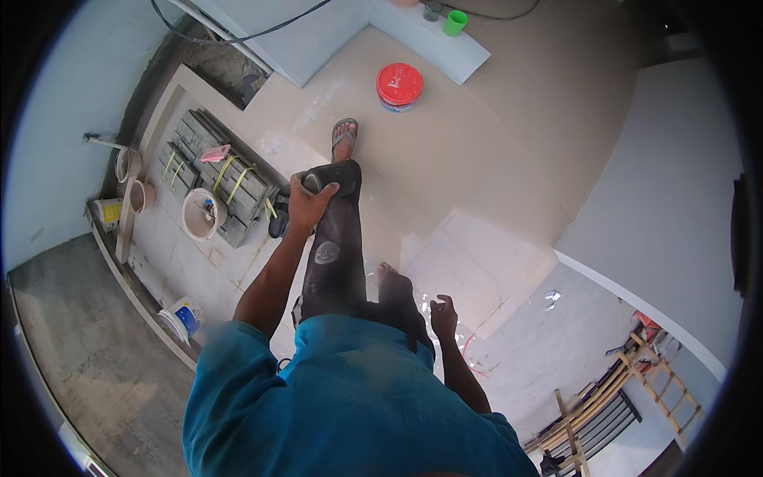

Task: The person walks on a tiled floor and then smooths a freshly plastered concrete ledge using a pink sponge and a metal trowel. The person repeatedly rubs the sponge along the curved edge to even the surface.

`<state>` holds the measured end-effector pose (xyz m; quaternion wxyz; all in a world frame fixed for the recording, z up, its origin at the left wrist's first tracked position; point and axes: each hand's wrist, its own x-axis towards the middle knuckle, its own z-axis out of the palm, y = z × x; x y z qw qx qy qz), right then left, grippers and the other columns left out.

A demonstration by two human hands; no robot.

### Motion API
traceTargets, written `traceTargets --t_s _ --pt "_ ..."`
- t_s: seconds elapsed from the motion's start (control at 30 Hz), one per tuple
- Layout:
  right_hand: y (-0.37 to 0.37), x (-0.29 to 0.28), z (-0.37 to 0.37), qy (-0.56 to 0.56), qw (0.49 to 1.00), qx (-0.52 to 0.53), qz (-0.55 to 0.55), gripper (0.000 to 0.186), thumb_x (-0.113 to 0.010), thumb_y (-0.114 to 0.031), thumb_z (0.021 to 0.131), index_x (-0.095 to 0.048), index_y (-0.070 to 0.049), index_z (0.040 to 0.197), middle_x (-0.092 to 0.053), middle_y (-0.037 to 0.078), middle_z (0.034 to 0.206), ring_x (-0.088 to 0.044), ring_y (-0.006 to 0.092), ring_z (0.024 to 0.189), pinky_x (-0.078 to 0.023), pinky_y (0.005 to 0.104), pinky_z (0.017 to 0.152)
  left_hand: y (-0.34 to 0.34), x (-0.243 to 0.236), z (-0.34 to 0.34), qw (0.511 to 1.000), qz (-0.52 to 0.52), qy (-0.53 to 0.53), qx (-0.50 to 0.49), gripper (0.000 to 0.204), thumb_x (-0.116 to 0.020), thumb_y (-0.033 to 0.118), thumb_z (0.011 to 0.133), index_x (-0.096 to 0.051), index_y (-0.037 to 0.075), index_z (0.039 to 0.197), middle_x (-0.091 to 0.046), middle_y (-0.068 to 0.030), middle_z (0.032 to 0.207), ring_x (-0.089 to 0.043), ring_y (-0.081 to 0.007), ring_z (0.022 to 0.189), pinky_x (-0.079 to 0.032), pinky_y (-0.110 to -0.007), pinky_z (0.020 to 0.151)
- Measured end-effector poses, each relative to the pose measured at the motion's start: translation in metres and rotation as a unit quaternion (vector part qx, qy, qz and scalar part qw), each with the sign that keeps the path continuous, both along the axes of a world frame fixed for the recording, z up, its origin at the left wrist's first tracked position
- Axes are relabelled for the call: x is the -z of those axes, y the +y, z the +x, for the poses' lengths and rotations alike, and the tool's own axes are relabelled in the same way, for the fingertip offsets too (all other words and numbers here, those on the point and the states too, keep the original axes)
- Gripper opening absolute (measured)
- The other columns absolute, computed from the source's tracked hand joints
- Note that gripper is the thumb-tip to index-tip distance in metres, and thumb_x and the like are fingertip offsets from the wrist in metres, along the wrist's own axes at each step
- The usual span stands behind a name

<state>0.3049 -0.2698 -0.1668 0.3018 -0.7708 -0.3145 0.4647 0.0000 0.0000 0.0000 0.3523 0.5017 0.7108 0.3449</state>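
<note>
My left hand (311, 203) grips the dark, rolled-looking cuff (340, 175) of my trouser leg, thumb across it, fingers partly hidden. That leg is stretched forward, with a sandalled foot (343, 139) beyond the cuff and a pale round mark (327, 253) on the trouser (334, 282). My right hand (443, 314) hangs beside my other leg, fingers loosely bent and apart, with nothing visible in it.
Bundled grey slabs (199, 147) and buckets (203, 215) lie to the left. A red-lidded bucket (400, 83) stands ahead, near a white ledge (469, 60) bearing a green cup (455, 24). A grey panel (652, 207) is at the right, bamboo ladders (668, 389) below it.
</note>
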Motion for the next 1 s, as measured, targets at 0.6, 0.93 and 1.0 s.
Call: traceTargets --t_s 0.6,0.93,1.0 --pt "0.048 -0.101 -0.174 0.031 0.812 0.130 -0.569 0.040 -0.065 -0.040 0.096 -0.064 -0.013 0.126 -0.076 0.014 0.103 -0.074 0.0313 0.098 -0.055 0.0450 0.087 0.431 0.419 0.054 0.923 -0.190 0.278 0.188 0.086 -0.083 0.033 0.071 -0.044 0.016 0.145 -0.042 -0.0181 0.141 -0.063 -0.0412 0.117 -0.056 -0.050 0.096" --pt "0.073 -0.105 -0.207 0.067 0.742 0.143 -0.651 0.039 -0.062 -0.041 0.097 -0.067 -0.014 0.124 -0.075 0.014 0.107 -0.073 0.0322 0.101 -0.055 0.0450 0.089 0.570 0.525 0.096 0.888 -0.129 0.372 0.239 0.089 -0.077 0.026 0.083 -0.029 0.006 0.156 -0.038 -0.0253 0.156 -0.049 -0.0419 0.135 -0.047 -0.047 0.108" --pt "0.073 -0.105 -0.221 0.078 0.735 0.153 -0.657 0.039 -0.061 -0.041 0.097 -0.068 -0.014 0.124 -0.075 0.014 0.108 -0.073 0.0324 0.102 -0.055 0.0450 0.090 0.591 0.555 0.094 0.873 -0.040 0.417 0.249 0.079 -0.074 0.027 0.086 -0.037 0.004 0.152 -0.039 -0.0266 0.155 -0.053 -0.0431 0.131 -0.049 -0.048 0.107"
